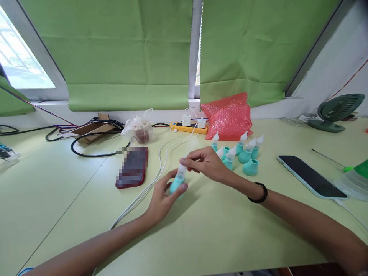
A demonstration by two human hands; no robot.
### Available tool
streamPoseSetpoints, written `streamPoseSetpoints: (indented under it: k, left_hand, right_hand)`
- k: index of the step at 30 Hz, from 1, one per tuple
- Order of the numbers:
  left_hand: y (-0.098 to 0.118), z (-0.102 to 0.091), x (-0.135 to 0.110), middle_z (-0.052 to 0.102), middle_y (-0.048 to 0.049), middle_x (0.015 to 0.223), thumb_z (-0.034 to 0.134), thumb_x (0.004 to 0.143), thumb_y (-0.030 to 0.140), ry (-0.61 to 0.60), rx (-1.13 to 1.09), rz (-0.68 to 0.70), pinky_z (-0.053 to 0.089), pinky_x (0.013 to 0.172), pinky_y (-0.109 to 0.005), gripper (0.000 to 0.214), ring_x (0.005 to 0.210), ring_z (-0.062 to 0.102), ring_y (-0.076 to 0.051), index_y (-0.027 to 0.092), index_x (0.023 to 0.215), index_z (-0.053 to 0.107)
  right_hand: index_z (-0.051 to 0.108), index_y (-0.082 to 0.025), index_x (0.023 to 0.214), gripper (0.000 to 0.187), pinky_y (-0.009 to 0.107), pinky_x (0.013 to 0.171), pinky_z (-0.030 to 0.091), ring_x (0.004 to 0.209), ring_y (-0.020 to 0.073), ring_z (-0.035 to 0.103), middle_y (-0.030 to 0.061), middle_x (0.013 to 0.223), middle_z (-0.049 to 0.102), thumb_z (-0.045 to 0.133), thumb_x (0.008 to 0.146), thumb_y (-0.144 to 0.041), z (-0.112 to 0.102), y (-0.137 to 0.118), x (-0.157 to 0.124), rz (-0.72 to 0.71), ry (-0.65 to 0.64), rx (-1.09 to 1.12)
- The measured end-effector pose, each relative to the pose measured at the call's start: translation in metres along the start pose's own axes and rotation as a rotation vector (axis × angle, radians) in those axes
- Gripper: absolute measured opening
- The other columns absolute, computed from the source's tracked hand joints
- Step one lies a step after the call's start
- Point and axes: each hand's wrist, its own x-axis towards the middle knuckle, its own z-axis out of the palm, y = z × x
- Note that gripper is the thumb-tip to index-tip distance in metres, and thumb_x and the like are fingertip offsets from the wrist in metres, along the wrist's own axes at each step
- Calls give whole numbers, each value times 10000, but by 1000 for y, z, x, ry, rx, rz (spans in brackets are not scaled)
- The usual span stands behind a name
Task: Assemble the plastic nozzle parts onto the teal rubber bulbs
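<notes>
- Fingers of the left hand [161, 196] are wrapped round a teal bulb [175, 186] — thumb on the near side!
- Right hand [212, 165] reaches across, thumb and fingertips pinched on the clear nozzle [181, 173] at its upper end.
- Bulb sits nozzle-up, leaning slightly, left of the matching bulbs [250, 168] on the table [230, 230].
- Both forearms [123, 234] angle inward — black bracelet [265, 191] at the right wrist.

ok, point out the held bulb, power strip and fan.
Held bulb [176, 184]: head view, teal body.
Power strip [184, 129]: head view, orange front side.
Fan [341, 108]: head view, round grille.
</notes>
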Motion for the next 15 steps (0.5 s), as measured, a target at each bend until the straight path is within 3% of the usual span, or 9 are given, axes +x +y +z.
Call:
streamPoseSetpoints:
  k: [3, 6, 15]
  left_hand:
    - [-9, -2, 6, 518, -61, 1109, 515, 765, 321, 208, -136, -37, 442, 784, -283, 354, 997, 496, -192, 218, 1101, 477]
    - [-16, -4, 11, 537, -55, 1025, 477, 766, 283, 236, -239, -126, 456, 761, -300, 281, 886, 539, -167, 207, 1036, 501]
    - [-15, -6, 13, 582, -27, 891, 517, 679, 193, 153, -193, -174, 430, 779, -296, 167, 844, 563, -167, 180, 840, 559]
  right_hand:
    - [528, -135, 496, 324, 203, 456, 291, 475, 67, 363, -23, 477, 410, 502, 761, -319, 4, 2, 21, -142, 229, -229]
    - [469, -144, 460, 355, 210, 471, 270, 483, 70, 324, -26, 474, 365, 480, 774, -309, 4, 8, 43, -184, 346, -383]
    - [457, -147, 464, 371, 225, 509, 249, 499, 85, 332, -20, 468, 375, 450, 790, -322, 15, 41, 73, -17, 264, -632]
